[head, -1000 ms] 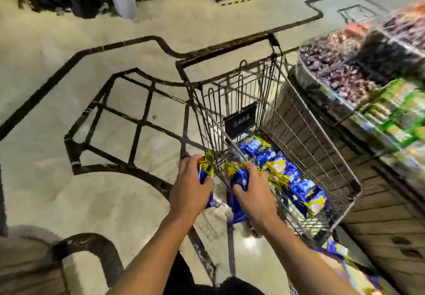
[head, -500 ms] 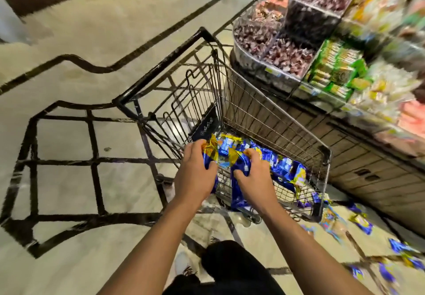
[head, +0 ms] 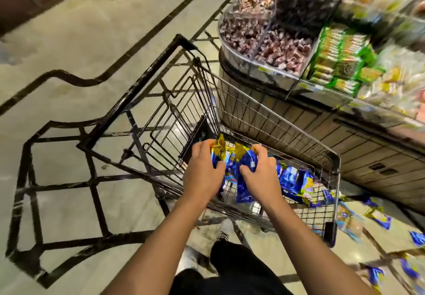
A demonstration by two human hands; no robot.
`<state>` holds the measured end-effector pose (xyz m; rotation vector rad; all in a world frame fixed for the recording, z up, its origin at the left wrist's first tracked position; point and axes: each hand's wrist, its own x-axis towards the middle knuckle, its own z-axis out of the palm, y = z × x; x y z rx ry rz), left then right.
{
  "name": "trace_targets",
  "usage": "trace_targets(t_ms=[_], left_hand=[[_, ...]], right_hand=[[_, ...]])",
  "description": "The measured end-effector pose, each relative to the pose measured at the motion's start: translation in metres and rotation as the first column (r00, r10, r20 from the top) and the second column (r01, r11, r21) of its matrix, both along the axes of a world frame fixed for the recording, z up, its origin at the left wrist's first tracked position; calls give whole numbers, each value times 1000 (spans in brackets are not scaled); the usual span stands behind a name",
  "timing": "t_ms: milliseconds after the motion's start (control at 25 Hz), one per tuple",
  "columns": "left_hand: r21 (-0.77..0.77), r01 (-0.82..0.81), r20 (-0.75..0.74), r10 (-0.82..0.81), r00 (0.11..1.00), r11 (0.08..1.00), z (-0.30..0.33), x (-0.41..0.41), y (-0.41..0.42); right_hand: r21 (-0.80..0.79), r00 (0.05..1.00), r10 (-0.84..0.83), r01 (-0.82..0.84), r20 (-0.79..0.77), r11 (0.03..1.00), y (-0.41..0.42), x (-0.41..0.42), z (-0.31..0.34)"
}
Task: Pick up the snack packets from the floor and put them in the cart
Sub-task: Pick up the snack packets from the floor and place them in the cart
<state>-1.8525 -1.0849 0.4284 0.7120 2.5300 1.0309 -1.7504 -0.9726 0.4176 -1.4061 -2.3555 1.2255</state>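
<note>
Both hands hover over the near end of a black wire shopping cart (head: pixel 264 119). My left hand (head: pixel 203 172) grips a blue and gold snack packet (head: pixel 218 151). My right hand (head: pixel 258 172) grips another blue and gold snack packet (head: pixel 245 159) that hangs down into the basket. Several more blue packets (head: pixel 296 182) lie on the cart's bottom to the right. Loose snack packets (head: pixel 377 217) are scattered on the floor right of the cart, blurred.
A display counter (head: pixel 322 119) with bins of wrapped sweets (head: pixel 271 44) and green packs (head: pixel 340 62) stands right behind the cart. The cream floor with black inlay lines (head: pixel 57 179) spreads to the left. My legs and a shoe (head: pixel 224 228) are below the cart.
The view has swung right and closer to the cart. Both hands, still holding their packets, have moved from the cart's near rim to above its basket. More floor packets show at the right.
</note>
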Motion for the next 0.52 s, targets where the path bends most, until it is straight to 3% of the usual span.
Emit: trace_targets(t_ms=[520], left_hand=[[-66, 105, 30, -103, 994, 992, -32, -82, 110]], right_hand=[[-45, 996, -64, 67, 64, 997, 98, -65, -20]])
